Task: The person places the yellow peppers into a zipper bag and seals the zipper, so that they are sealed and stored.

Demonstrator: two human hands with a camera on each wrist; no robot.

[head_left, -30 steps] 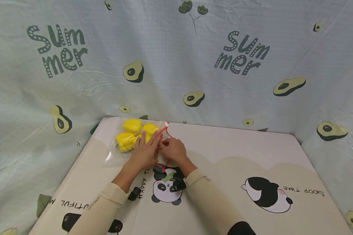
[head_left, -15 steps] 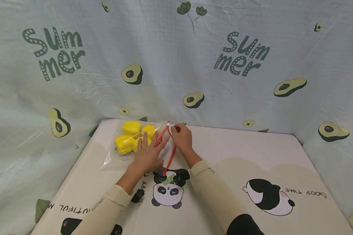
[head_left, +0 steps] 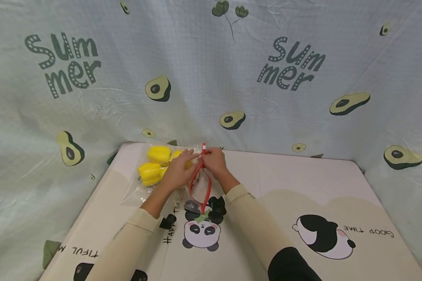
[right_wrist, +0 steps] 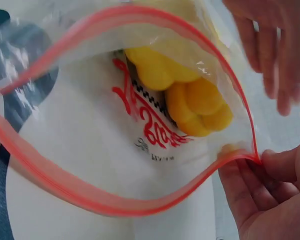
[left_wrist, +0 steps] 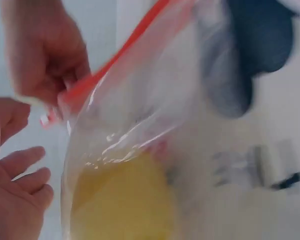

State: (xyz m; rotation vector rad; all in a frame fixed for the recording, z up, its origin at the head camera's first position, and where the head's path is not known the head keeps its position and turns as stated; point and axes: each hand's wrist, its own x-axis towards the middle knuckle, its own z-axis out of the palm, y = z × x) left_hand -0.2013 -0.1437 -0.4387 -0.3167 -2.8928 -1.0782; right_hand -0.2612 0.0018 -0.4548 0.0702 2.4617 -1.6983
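A clear zip bag (head_left: 130, 193) with a red zip edge (right_wrist: 115, 207) lies on the table, its mouth gaping toward the right. Several yellow bell peppers (head_left: 159, 154) are inside; two peppers (right_wrist: 200, 105) show through the mouth in the right wrist view. At the far end of the zip, my right hand (head_left: 215, 160) pinches the bag's corner between thumb and fingers. My left hand (head_left: 177, 171) is over the bag, its fingers loosely extended beside the right fingertips and covering part of the peppers. In the left wrist view the left hand (left_wrist: 15, 185) appears apart from the plastic.
A pale table cover (head_left: 267, 171) printed with a panda (head_left: 201, 232) and a dog (head_left: 321, 236) lies beneath. Behind the table's far edge hangs a light curtain (head_left: 189, 50) with avocado prints.
My right hand has moved from the middle of the zip to its far corner. The bag's mouth has parted wider. My left hand has lifted from the peppers toward that corner.
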